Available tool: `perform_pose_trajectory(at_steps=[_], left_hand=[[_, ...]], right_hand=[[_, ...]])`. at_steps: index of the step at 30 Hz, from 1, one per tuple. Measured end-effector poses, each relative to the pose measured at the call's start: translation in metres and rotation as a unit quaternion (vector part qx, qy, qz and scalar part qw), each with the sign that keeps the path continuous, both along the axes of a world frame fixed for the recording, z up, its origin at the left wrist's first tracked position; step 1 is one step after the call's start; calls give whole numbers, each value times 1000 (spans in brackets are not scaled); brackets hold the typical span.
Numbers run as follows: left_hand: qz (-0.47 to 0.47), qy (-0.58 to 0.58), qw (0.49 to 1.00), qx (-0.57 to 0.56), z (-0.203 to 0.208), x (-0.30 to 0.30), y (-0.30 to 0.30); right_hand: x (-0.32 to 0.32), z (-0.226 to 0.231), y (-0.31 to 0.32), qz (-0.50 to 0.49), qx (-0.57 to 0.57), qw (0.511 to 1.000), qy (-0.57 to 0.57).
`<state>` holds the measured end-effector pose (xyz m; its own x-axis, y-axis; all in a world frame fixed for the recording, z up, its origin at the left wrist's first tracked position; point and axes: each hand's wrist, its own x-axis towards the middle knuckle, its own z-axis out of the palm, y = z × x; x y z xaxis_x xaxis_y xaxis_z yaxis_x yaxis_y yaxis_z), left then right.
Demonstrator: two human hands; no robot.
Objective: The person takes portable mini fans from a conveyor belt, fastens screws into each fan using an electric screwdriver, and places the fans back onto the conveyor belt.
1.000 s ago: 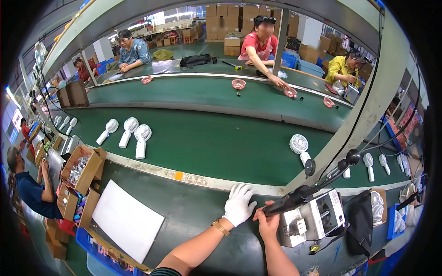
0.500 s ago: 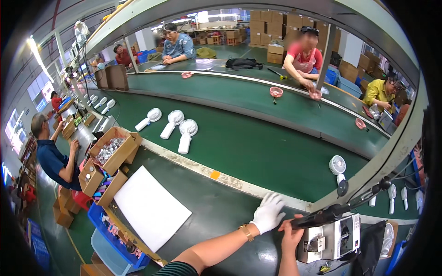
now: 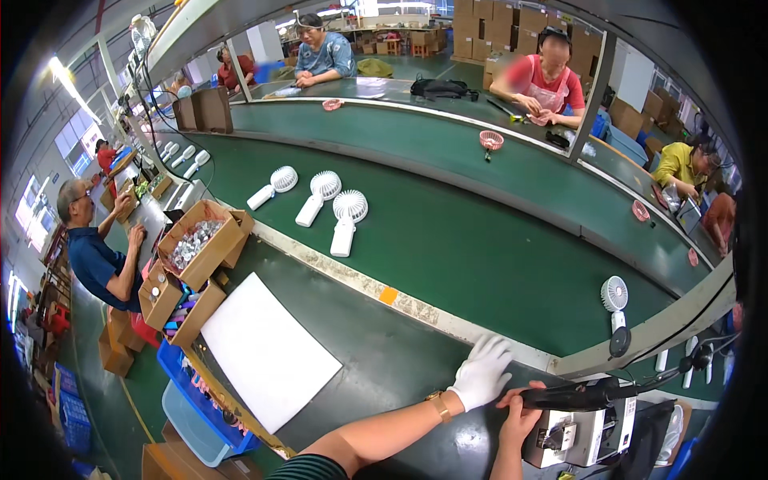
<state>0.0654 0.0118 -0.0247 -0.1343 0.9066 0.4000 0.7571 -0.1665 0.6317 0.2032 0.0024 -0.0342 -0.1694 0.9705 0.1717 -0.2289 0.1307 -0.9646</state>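
My left hand (image 3: 482, 372), in a white glove, reaches over the dark worktop beside the conveyor's pale edge strip. Its fingers are stretched out and nothing shows in them. Close by on its right, my bare right hand (image 3: 518, 416) is closed around the near end of a black rod-shaped tool (image 3: 572, 396). That tool slants up to the right toward a jointed arm and cables. Below it stands a small white-and-grey machine (image 3: 560, 436), partly covered by the tool. A white handheld fan (image 3: 614, 294) lies on the green belt beyond the tool.
A white sheet (image 3: 268, 352) lies left on the worktop (image 3: 376, 360). Boxes of small parts (image 3: 196, 244) and a blue tray (image 3: 172, 360) flank it. Several white fans (image 3: 342, 228) rest on the green conveyor (image 3: 448, 256). A metal post (image 3: 656, 332) stands right. Co-workers sit across.
The whole view has shifted slightly, moving the belt and fans a little right and up. Across the belt, the co-worker in red has drawn their hands back. My hands keep nearly the same pose.
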Motion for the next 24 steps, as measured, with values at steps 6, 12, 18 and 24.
perform_pose_trajectory(at_steps=[6,12,18,24], left_hand=[[-2,-14,1000,11,4,0,1],[1,11,1000,-1,3,-1,2],[-6,31,999,24,9,1,-2],[-1,36,999,32,-2,4,-5]], right_hand=[[1,1,4,15,36,999,-14],[-1,0,5,1,7,1000,17],[1,2,2,8,-1,1000,17],[1,1,2,23,4,999,38]])
